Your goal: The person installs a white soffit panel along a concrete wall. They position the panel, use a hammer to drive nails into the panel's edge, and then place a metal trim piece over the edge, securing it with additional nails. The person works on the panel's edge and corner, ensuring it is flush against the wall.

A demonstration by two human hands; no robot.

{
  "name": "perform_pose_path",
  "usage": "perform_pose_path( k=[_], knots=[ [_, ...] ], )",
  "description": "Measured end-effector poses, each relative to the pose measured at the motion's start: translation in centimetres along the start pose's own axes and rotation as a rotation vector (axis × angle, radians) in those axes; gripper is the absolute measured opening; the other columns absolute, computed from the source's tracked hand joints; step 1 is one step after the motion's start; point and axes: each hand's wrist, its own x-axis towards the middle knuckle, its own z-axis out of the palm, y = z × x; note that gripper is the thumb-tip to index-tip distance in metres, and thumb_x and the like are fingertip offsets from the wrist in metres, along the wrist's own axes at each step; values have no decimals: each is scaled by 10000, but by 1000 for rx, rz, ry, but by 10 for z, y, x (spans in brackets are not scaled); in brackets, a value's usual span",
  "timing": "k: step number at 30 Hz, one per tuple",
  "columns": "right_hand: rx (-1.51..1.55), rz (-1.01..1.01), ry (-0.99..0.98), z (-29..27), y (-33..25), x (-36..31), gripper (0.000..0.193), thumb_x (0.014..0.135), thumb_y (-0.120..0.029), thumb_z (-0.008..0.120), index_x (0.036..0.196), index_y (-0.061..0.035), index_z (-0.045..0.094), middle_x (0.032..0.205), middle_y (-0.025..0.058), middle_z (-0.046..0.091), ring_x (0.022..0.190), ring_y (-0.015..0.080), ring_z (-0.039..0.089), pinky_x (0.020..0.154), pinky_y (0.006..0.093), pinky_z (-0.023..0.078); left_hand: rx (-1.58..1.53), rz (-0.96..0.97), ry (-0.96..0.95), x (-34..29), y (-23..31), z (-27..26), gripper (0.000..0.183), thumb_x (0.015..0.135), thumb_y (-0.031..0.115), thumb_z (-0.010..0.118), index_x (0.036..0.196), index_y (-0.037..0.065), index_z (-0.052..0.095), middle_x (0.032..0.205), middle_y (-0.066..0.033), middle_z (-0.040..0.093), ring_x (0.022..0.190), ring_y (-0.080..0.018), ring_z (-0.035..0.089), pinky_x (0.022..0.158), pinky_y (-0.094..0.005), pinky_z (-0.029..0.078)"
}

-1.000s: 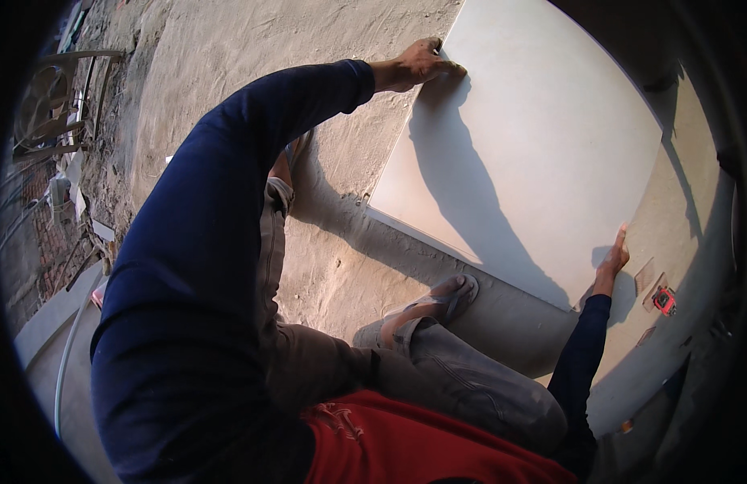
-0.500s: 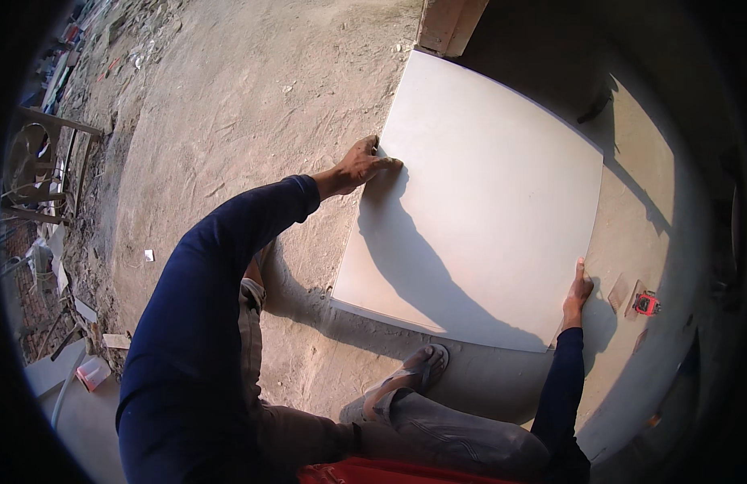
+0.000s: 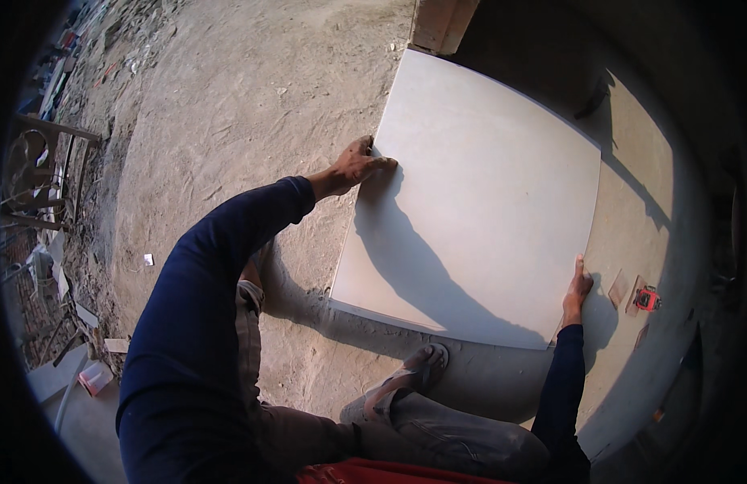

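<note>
A large, pale, square tile (image 3: pixel 486 202) lies in front of me, its face smooth and partly shaded by my left arm. My left hand (image 3: pixel 357 166) grips its left edge, thumb over the top face and the other fingers at or under the rim. At the lower right edge my right hand (image 3: pixel 578 292) holds the tile from the side, its thumb pointing up along the edge; those fingers are partly hidden. One sandalled foot (image 3: pixel 426 367) of mine stands just below the tile's near edge.
A small red tool (image 3: pixel 647 298) sits on the floor to the right, beside flat pieces (image 3: pixel 618 289). A post base (image 3: pixel 443 26) stands at the tile's far corner. Rubble, a wooden frame (image 3: pixel 47 169) and a pinkish container (image 3: pixel 95 377) lie along the left.
Almost nothing differs: the scene has shifted very slightly left in view. Both hands keep the same hold on the tile.
</note>
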Motion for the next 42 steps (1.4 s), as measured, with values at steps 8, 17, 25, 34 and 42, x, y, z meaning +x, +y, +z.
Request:
perform_pose_path(
  k=[8,17,25,34,42],
  knots=[
    [31,-14,-9,3,15,17,776,912,-555,737,1207,158,664,1128,212,710,1028,277,628,950,408,485,-80,19,-46,1,1,1,743,809,477,835,1196,-93,559,1070,-156,593,1023,-206,558,871,-348,495],
    [223,8,2,9,14,9,545,873,-535,814,649,-102,571,609,-75,422,532,79,322,473,315,260,-3,105,-79,8,-12,-1,673,851,415,826,1238,-88,602,1161,-194,642,1124,-250,619,969,-354,503],
    [-23,-66,52,3,-2,-1,647,909,-553,758,576,-109,425,592,-36,370,580,118,336,523,331,280,-10,283,-221,16,-26,-9,591,905,502,760,1221,18,637,1082,-92,638,1006,-174,645,893,-338,547],
    [-92,-3,18,-2,-16,-8,689,882,-680,710,586,-121,436,595,6,387,624,143,351,575,367,348,-194,-54,-181,11,-6,0,632,848,414,849,1226,-9,569,1103,-123,673,1037,-197,648,965,-358,526],
    [80,-84,-16,1,-11,-9,597,906,-591,743,628,-144,460,639,-45,393,613,106,338,552,316,308,-212,52,-193,11,-15,-3,659,856,424,838,1274,6,547,1092,-121,681,1029,-226,689,929,-368,585]
  ],
)
